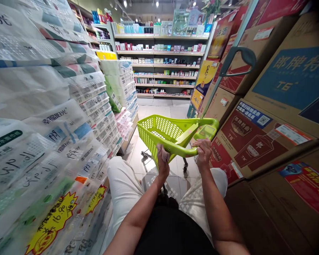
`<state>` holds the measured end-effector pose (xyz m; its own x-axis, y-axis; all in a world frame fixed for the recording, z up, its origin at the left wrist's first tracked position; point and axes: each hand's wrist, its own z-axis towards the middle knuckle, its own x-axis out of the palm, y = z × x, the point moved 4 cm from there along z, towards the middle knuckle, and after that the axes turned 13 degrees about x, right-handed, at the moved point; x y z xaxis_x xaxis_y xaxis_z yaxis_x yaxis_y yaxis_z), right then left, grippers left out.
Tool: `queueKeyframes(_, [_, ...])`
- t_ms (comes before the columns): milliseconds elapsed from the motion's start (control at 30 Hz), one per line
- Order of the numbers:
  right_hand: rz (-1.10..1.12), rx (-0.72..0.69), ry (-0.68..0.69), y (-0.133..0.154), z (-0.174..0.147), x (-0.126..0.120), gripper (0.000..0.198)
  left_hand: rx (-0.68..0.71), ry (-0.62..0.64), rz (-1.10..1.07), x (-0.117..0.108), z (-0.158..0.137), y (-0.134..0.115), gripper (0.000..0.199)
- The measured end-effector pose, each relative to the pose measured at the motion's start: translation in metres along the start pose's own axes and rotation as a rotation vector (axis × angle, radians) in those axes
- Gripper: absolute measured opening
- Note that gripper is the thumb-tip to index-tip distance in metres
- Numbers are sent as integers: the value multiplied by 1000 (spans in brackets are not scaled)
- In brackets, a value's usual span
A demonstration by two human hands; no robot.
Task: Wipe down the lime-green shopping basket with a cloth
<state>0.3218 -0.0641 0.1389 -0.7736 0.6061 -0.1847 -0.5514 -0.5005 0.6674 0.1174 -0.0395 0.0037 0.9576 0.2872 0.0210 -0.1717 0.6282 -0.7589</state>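
A lime-green plastic shopping cart with a lattice basket stands in front of me, turned at an angle, on dark caster wheels. My left hand is closed on a crumpled, greyish-pink cloth, which touches the near side of the cart by its rim. My right hand is wrapped around the cart's handle bar at the right end. Beside that hand is a moulded green panel on the handle. Inside the basket only bare lattice shows.
Plastic-wrapped tissue packs are stacked close on my left. Cardboard cartons rise on my right, with a long pole bearing a blue-grey loop handle before them. Cosmetics shelves stand ahead across the tiled floor.
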Motion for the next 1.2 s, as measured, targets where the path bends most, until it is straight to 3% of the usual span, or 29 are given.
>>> queueKeyframes(100, [38,-3,-18,-2,-1,-2,29,282,87,39,8,28,-33,56])
queueKeyframes(167, [50,-5,-22,-1,-2,-3,29,367,147,50,7,44,-49,49])
queueKeyframes(333, [63,12,6,-2,-2,-3,27,313,157,-17,-11,71,-67,41])
queueKeyframes(500, [97,17,-11,-5,2,-6,28,396,353,-28,-11,77,-83,34])
queueKeyframes(600, [94,12,7,-3,5,-12,30,458,367,18,-11,82,-79,33])
queueKeyframes(767, [-85,-29,-34,12,-3,-17,29,395,318,84,-16,92,-58,26])
queueKeyframes(933, [14,-4,-108,23,-19,-14,27,426,389,93,-17,86,-69,22])
queueKeyframes(1033, [55,37,-120,18,-21,-20,27,389,566,79,-12,91,-83,27])
queueKeyframes(1200, [105,74,-118,5,-13,-34,28,394,1094,-7,25,122,-96,45])
